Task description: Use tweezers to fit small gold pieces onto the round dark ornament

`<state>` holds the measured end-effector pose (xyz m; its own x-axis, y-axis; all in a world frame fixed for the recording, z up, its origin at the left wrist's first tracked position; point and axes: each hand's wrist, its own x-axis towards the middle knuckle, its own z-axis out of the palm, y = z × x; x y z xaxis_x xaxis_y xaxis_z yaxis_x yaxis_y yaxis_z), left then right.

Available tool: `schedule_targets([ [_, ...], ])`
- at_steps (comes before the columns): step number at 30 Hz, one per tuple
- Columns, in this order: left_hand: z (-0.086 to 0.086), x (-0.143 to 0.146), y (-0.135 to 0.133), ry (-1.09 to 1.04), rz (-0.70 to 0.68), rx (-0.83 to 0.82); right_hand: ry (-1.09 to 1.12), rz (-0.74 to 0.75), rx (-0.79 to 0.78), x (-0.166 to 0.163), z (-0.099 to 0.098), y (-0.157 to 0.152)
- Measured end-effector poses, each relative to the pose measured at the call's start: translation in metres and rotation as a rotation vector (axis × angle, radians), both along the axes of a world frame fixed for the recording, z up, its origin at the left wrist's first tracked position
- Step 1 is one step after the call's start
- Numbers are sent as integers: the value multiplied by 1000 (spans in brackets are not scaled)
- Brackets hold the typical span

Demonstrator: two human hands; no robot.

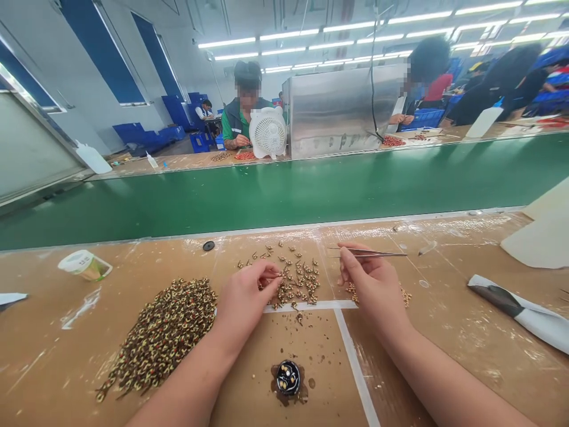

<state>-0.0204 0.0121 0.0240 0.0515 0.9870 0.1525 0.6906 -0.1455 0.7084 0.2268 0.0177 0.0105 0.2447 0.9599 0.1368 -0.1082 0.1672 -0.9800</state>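
Note:
My right hand (371,279) is closed around a pair of metal tweezers (382,254), whose tips point left. Below that hand, partly hidden by it, lies a pile of small tan pieces (405,296). My left hand (249,290) has its thumb and fingers pinched at the edge of a scattered group of small brown-and-cream parts (304,279); what it grips is too small to make out. A large heap of similar parts (169,332) sits to its left. Nearer me stands a small black cap (288,378) with dark liquid and a few pale pieces in it, ringed by a wet stain.
A paper cup (84,265) lies tipped at the left, and a black disc (208,245) lies near the far edge. At right are a stained white cloth (520,308) and a whitish container (537,231). Beyond runs a green belt (267,196), with people working across it.

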Motion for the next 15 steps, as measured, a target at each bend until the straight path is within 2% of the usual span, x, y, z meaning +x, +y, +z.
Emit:
schedule_targets([
  [7, 0, -12, 12, 216, 43, 37, -16, 105, -29, -3, -4, 4],
  [10, 1, -14, 13, 220, 50, 16, -168, 62, -21, 8, -2, 7],
  [13, 2, -13, 11, 185, 64, 58, -404, -25, 59, 28, 1, 16],
  [15, 1, -9, 7, 112, 73, 91, -577, 0, 81, 41, 1, 22],
])
